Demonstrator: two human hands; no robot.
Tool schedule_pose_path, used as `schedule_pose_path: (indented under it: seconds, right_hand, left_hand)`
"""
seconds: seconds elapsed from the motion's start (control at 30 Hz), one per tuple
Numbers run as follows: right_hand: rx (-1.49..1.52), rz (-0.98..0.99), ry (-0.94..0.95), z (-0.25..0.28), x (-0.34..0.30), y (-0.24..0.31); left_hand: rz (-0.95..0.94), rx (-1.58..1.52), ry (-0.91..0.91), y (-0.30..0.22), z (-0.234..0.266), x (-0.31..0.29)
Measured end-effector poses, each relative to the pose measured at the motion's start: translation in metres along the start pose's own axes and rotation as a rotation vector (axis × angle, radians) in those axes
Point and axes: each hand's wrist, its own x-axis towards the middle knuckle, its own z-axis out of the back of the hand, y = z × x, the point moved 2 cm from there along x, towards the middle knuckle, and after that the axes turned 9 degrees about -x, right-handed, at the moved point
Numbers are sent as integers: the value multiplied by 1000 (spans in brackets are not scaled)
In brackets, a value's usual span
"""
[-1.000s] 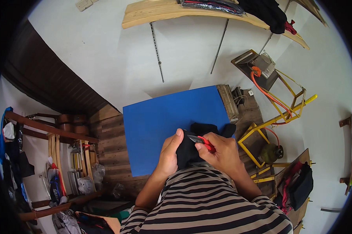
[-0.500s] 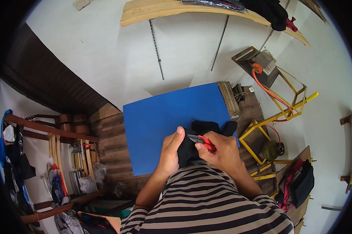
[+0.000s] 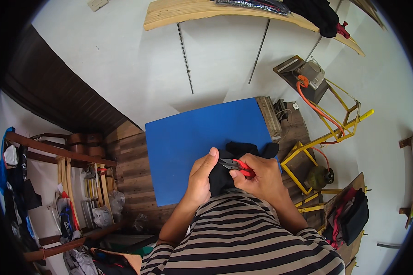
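Note:
In my right hand is a pair of red-handled thread snips, its fingers closed around the handles. The grey blades point left, with their tips against or very near a black cloth garment. My left hand grips the edge of that garment, thumb pointing up and the fingers mostly hidden by the cloth. The garment lies bunched between both hands, close to my striped shirt, and part of it spreads over the blue tabletop.
Right of the table stand a yellow metal frame with an orange hose and a round green tank. A rack with clothes and bags is at left. A wooden shelf hangs on the far wall.
The snips' blades and red handles have spread apart. Both hands stay nearly in place on the black garment.

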Motion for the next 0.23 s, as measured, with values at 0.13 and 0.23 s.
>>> schedule_pose_path:
  seconds: [0.13, 0.23]
  right_hand:
    - [-1, -2, 12, 1, -1, 1]
    - [12, 41, -12, 0, -2, 1]
  left_hand:
    - [-1, 7, 33, 0, 0, 0]
    - [18, -33, 34, 1, 1, 1]
